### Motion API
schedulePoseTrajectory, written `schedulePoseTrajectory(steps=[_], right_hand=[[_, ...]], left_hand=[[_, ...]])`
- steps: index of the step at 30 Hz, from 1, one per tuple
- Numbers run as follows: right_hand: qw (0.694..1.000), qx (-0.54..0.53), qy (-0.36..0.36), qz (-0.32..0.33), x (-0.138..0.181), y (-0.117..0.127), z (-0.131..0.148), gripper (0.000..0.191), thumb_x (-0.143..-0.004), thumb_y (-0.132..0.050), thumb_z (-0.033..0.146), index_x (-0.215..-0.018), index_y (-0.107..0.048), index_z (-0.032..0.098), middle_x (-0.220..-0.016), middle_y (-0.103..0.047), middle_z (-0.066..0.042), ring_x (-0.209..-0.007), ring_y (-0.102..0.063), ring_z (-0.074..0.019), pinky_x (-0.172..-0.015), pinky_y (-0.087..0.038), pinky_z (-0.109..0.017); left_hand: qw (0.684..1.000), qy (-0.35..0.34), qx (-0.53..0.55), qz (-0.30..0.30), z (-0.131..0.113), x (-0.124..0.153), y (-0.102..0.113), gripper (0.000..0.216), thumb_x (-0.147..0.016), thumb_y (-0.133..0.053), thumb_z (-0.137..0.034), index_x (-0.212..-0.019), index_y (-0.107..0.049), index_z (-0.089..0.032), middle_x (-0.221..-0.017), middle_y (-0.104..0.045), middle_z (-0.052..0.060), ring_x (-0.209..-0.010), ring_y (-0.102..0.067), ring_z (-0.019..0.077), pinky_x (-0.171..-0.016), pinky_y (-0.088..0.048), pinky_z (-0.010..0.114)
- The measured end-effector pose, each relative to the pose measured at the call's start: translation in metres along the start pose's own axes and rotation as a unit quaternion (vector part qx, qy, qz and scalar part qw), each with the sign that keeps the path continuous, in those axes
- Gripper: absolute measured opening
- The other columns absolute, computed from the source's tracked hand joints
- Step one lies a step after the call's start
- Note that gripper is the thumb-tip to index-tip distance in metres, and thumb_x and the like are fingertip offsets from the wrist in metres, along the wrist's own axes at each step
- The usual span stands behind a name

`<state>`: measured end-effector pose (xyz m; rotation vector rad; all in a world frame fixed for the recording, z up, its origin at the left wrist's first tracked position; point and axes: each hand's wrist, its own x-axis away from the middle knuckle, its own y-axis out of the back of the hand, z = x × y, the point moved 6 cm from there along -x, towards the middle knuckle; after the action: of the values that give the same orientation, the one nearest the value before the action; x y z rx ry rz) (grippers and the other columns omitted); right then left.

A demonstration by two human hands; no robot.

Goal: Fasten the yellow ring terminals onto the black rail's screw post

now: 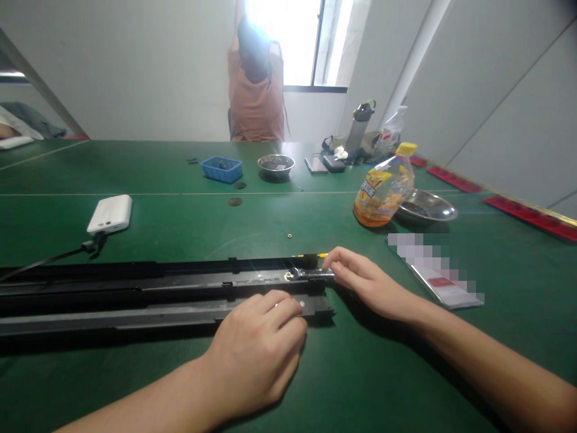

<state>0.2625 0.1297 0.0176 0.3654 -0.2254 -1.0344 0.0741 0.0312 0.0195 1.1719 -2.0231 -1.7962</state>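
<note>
Several long black channel-shaped rails (180,281) lie side by side across the table, running off to the left. My right hand (365,279) pinches a shiny metal wrench (313,273), whose head sits at a small brass-coloured nut (289,276) in the middle rail, near its right end. My left hand (264,343) is closed over the near rail (180,319) close to its right end; its fingertips are partly hidden. A thin yellow item (321,255) shows behind the far rail, beside my right fingers. Another small brass-coloured nut (289,236) lies on the table beyond the rails.
A white box (110,213) with a black cable stands back left. Farther off are a blue tray (222,169) and a metal bowl (276,165). An orange drink bottle (383,186), another bowl (428,207) and a flat packet (435,276) stand right. A person (255,90) is beyond the table.
</note>
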Motion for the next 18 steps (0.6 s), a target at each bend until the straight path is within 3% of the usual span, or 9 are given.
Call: schedulePoseTrajectory(steps=[5, 18], right_hand=[[0.999, 0.006, -0.005, 0.031, 0.0033, -0.0032, 0.0066, 0.027, -0.11, -0.049, 0.047, -0.103, -0.06, 0.024, -0.1, -0.061, -0.004, -0.095, -0.055, -0.0233, -0.09, -0.046, -0.036], [0.999, 0.008, -0.001, 0.033, 0.0013, 0.0018, 0.005, 0.029, -0.108, -0.051, 0.049, -0.101, -0.064, 0.024, -0.101, -0.065, -0.005, -0.097, -0.058, -0.0241, -0.095, -0.048, -0.039]], left_hand=[[1.0, -0.001, 0.001, 0.003, -0.0002, 0.0002, -0.0004, 0.015, -0.098, -0.059, -0.019, -0.11, -0.068, -0.019, -0.115, -0.069, 0.008, -0.108, -0.061, 0.0284, -0.087, -0.057, 0.046], [1.0, -0.005, -0.001, -0.004, -0.0004, 0.0, 0.0015, 0.014, -0.099, -0.057, -0.019, -0.109, -0.068, -0.018, -0.114, -0.07, 0.008, -0.107, -0.062, 0.0282, -0.085, -0.057, 0.046]])
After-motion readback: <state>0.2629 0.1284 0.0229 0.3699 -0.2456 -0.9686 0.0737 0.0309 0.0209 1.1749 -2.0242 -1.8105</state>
